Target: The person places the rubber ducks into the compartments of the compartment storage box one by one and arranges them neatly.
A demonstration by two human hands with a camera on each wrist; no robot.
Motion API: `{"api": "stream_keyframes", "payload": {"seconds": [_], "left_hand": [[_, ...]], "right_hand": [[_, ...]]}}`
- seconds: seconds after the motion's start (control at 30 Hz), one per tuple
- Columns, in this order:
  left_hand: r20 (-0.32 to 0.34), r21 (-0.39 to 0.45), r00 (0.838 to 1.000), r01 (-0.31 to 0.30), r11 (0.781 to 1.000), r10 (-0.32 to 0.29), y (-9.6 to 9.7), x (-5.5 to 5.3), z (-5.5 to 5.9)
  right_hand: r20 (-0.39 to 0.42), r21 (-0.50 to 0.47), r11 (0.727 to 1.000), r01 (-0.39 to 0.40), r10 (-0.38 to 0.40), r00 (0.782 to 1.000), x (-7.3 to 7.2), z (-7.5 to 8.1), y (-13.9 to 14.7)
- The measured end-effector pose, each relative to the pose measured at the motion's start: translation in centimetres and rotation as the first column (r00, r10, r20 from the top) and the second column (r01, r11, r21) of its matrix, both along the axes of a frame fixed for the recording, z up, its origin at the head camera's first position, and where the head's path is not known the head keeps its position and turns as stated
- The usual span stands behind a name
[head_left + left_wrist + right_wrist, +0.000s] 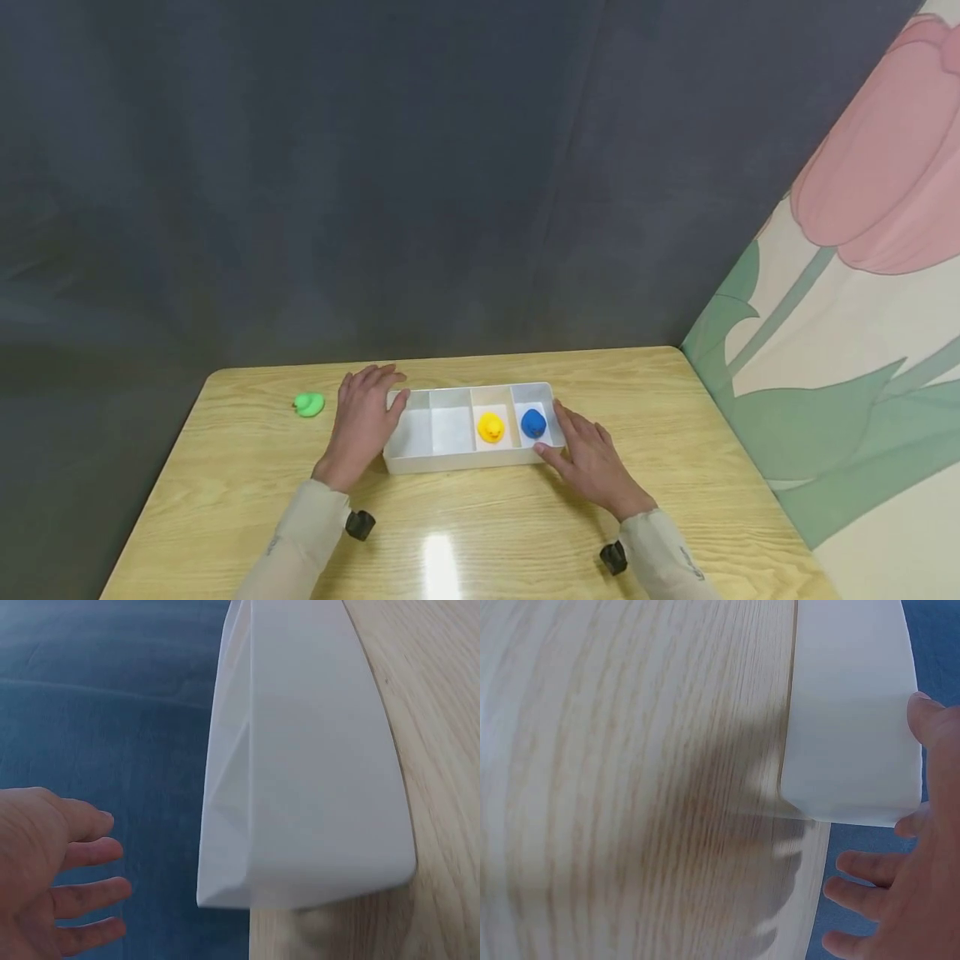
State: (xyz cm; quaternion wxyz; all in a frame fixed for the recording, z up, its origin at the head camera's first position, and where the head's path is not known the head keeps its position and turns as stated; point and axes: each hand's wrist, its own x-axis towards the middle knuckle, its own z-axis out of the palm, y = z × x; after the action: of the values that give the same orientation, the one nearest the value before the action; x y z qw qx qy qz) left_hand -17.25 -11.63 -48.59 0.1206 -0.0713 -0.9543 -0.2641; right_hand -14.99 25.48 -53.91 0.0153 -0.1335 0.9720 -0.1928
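A white divided tray (420, 463) lies on the table, its compartments in a row. One compartment holds a yellow toy duck (491, 427); the rightmost holds a blue toy duck (533, 423). At the tray's left end is my left hand (364, 425), fingers spread; the left wrist view shows it apart from the tray, holding nothing. My right hand (592, 462) touches the right end, its thumb (924, 712) at the front rim and its index finger at the end wall. The other fingers extend loosely beside the tray. Left of my left hand lies a green toy duck (309, 405).
The light wooden table (465, 533) ends at a dark curtain (420, 183) behind the tray. To the right is a wall covering with a printed pink tulip (885, 150). Black straps or mounts (360, 525) show at both wrists.
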Motion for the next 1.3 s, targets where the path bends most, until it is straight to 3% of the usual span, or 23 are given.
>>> {"api": "stream_keyframes", "payload": {"seconds": [0.8,1.3], "left_hand": [[-0.001,0.04,0.995,-0.104,0.994,0.104,-5.4,1.9,-2.7],[0.029,0.012,0.989,-0.148,0.989,0.147,-7.1,2.9,-4.1]], "right_hand": [[-0.022,-0.008,1.0,-0.004,0.004,1.0,-0.1,-0.4,0.0],[-0.012,-0.021,1.0,0.004,-0.005,1.0,-0.1,-0.3,0.0]]}}
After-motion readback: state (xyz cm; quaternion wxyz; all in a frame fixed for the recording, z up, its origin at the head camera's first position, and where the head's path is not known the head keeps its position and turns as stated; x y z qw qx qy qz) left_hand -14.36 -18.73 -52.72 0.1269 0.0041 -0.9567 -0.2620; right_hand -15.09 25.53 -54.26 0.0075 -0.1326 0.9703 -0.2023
